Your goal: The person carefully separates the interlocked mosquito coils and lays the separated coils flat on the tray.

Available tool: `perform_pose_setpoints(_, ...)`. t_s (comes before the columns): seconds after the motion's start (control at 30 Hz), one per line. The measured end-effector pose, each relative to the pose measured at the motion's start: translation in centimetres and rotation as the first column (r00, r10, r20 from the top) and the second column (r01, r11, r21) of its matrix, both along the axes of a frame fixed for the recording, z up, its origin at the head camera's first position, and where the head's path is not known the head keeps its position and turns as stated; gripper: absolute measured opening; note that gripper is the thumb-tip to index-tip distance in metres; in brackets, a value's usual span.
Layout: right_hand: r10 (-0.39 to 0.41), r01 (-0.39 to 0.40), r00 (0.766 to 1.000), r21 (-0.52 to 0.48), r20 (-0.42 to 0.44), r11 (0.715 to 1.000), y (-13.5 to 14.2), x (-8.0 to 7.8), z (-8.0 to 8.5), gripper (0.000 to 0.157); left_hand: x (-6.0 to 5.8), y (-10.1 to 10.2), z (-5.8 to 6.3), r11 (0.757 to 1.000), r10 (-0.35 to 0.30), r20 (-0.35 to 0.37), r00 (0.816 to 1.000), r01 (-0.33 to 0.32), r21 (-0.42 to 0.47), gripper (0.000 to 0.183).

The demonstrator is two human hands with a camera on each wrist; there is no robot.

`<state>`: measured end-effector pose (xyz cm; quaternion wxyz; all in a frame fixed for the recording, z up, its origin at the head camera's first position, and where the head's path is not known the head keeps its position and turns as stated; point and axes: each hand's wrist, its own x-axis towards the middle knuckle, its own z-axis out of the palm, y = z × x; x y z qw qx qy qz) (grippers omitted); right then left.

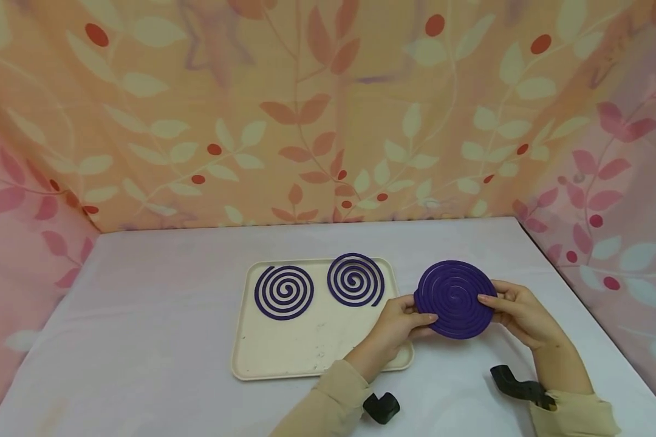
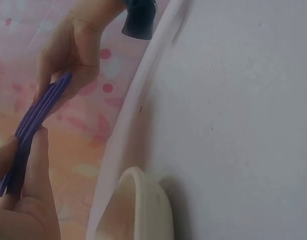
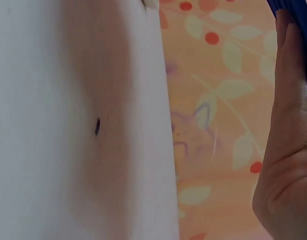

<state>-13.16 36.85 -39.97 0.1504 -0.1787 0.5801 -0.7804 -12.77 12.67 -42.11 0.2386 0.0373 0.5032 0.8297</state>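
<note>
In the head view a round purple stack of mosquito coils (image 1: 455, 285), tightly nested, is held up at the right of the tray. My left hand (image 1: 392, 325) pinches its left edge, thumb on the near face. The right hand (image 1: 529, 315) grips the opposite edge, its thumb also on that face. Seen edge-on in the left wrist view, the coil stack (image 2: 36, 120) shows several thin layers. Two single spiral coils lie apart on the tray's far half: a left coil (image 1: 286, 291) and a right coil (image 1: 353, 280), which overlaps the tray's far rim.
The cream tray (image 1: 284, 358) rests on a white-covered table (image 1: 158, 340), with dark crumbs on its near half. Patterned curtains (image 1: 328, 121) stand behind the table and along both sides. Black wrist mounts (image 1: 382, 408) stick out by both sleeves. A small dark fragment (image 3: 97, 126) lies on the cloth.
</note>
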Motion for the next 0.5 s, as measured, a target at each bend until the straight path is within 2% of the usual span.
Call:
perform_pose_setpoints(0.27, -0.007, 0.006, 0.999, 0.030, 0.033, 1.000, -2.6, 0.8, -0.2, 0.040, 1.0, -2.8, -0.3, 0.999, 0.035, -0.023, 0.999, -0.036, -0.025, 0.027)
perform_pose_setpoints(0.5, -0.027, 0.022, 0.997, 0.064, 0.070, 0.998, -5.9, 1.1, -0.3, 0.033, 1.9, -6.0, -0.8, 0.997, 0.072, -0.041, 0.997, -0.073, -0.017, 0.028)
